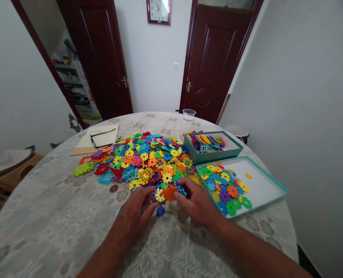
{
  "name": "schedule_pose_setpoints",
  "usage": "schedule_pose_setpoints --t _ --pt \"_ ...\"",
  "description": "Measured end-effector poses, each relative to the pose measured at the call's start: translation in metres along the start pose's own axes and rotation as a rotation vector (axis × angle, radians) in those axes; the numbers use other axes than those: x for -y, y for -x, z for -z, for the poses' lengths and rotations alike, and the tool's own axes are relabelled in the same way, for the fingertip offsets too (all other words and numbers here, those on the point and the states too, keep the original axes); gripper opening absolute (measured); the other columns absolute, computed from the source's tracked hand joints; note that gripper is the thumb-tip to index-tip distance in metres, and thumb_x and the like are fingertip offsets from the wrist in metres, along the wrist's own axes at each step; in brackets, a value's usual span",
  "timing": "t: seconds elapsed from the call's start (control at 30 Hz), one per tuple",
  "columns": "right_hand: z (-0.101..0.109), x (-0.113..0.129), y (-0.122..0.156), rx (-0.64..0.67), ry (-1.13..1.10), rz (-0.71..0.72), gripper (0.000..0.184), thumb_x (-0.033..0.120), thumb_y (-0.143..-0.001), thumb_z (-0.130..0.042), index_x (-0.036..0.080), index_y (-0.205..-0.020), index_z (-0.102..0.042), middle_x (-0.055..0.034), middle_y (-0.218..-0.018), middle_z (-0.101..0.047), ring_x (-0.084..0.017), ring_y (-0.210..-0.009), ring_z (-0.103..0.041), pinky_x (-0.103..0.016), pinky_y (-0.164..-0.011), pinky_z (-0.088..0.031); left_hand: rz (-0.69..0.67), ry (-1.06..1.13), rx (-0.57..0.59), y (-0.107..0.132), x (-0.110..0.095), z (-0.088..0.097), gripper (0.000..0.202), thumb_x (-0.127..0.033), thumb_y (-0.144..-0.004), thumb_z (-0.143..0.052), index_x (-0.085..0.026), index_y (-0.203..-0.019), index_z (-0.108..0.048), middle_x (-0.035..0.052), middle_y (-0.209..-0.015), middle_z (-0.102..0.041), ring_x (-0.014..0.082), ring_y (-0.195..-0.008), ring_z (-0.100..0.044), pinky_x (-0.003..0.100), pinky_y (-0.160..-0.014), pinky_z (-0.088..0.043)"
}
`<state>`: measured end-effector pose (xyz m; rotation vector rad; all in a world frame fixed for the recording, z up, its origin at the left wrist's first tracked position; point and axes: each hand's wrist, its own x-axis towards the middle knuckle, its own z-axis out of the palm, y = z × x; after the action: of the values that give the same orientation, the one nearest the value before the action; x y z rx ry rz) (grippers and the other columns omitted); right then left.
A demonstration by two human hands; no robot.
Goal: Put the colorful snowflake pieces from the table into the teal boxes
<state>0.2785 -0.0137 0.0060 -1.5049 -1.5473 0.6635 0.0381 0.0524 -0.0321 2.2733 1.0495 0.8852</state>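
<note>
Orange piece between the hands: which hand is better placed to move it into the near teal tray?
Probably the right hand: its fingertips reach the orange piece, and the near teal tray lies beside it. The left hand is farther.

Disc pile (148, 162) is lying on the table (58, 216), left hand (133, 218) and right hand (198, 204) resting at its near edge, near box (261, 185) and far box (210, 156) sitting to its right, notebook (86, 143) lying behind-left.

White walls (304, 77), two dark doors (214, 58).
</note>
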Motion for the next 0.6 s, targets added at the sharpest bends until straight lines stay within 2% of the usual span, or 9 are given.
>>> schedule_pose_setpoints --t 0.07,0.13,0.23,0.3,0.37,0.47,0.53,0.6 --pt "0.029 0.004 -0.015 -0.088 0.125 0.042 0.024 0.039 -0.094 -0.064 0.023 -0.111 -0.068 -0.0028 -0.09 -0.07 -0.018 -0.076 -0.06 -0.029 -0.07 -0.046 -0.026 -0.123 -0.052 -0.001 0.009 0.005 0.03 -0.038 -0.098 -0.061 -0.026 -0.126 -0.065 0.0093 -0.116 -0.07 0.0266 -0.106 -0.066 0.043 -0.096 -0.055" --pt "0.061 0.002 -0.036 -0.219 0.247 0.064 0.034 0.045 -0.096 -0.061 0.021 -0.118 -0.068 -0.0052 -0.092 -0.072 -0.019 -0.075 -0.061 -0.031 -0.072 -0.048 -0.023 -0.223 -0.051 -0.003 0.017 0.009 0.025 -0.035 -0.099 -0.06 -0.025 -0.12 -0.068 0.0097 -0.115 -0.069 0.0282 -0.108 -0.063 0.045 -0.097 -0.052" --pt "0.106 -0.014 -0.076 -0.4 0.503 0.106 0.041 0.045 -0.095 -0.059 0.017 -0.124 -0.068 -0.0106 -0.099 -0.074 -0.023 -0.08 -0.064 -0.037 -0.079 -0.049 0.015 -0.322 -0.001 -0.004 0.021 0.012 0.02 -0.032 -0.096 -0.061 -0.023 -0.112 -0.071 0.0098 -0.108 -0.067 0.0282 -0.101 -0.061 0.044 -0.091 -0.051" --pt "0.127 -0.032 -0.1 -0.44 0.644 0.124 0.04 0.039 -0.094 -0.057 0.016 -0.124 -0.068 -0.0143 -0.106 -0.075 -0.027 -0.089 -0.067 -0.04 -0.085 -0.05 0.03 -0.355 0.03 -0.004 0.018 0.013 0.017 -0.031 -0.096 -0.061 -0.022 -0.105 -0.072 0.01 -0.105 -0.066 0.028 -0.099 -0.06 0.043 -0.089 -0.05" --pt "0.139 -0.052 -0.119 -0.39 0.754 0.13 0.038 0.033 -0.092 -0.056 0.015 -0.123 -0.068 -0.0161 -0.112 -0.075 -0.029 -0.096 -0.067 -0.041 -0.09 -0.05 0.035 -0.367 0.054 -0.004 0.013 0.015 0.015 -0.03 -0.096 -0.062 -0.021 -0.099 -0.073 0.0105 -0.104 -0.064 0.0278 -0.099 -0.059 0.043 -0.09 -0.049" --pt "0.144 -0.078 -0.133 -0.333 0.86 0.079 0.039 0.029 -0.091 -0.055 0.014 -0.126 -0.067 -0.0177 -0.113 -0.075 -0.031 -0.099 -0.068 -0.042 -0.09 -0.05 0.034 -0.371 0.087 -0.003 0.006 0.018 0.011 -0.029 -0.093 -0.066 -0.02 -0.093 -0.071 0.0113 -0.107 -0.063 0.0276 -0.102 -0.058 0.042 -0.091 -0.048" --pt "0.14 -0.086 -0.134 -0.324 0.88 0.073 0.041 0.027 -0.091 -0.053 0.012 -0.128 -0.066 -0.0194 -0.115 -0.075 -0.031 -0.102 -0.068 -0.043 -0.092 -0.05 0.039 -0.373 0.097 -0.002 0.005 0.018 0.009 -0.029 -0.091 -0.068 -0.02 -0.092 -0.07 0.0114 -0.11 -0.063 0.0276 -0.103 -0.058 0.042 -0.091 -0.048" --pt "0.133 -0.085 -0.129 -0.359 0.869 0.118 0.041 0.026 -0.091 -0.052 0.011 -0.127 -0.066 -0.0211 -0.119 -0.073 -0.032 -0.107 -0.066 -0.046 -0.097 -0.05 0.043 -0.376 0.092 -0.003 0.006 0.018 0.007 -0.027 -0.091 -0.068 -0.02 -0.09 -0.069 0.0111 -0.113 -0.063 0.0278 -0.103 -0.058 0.043 -0.092 -0.048"
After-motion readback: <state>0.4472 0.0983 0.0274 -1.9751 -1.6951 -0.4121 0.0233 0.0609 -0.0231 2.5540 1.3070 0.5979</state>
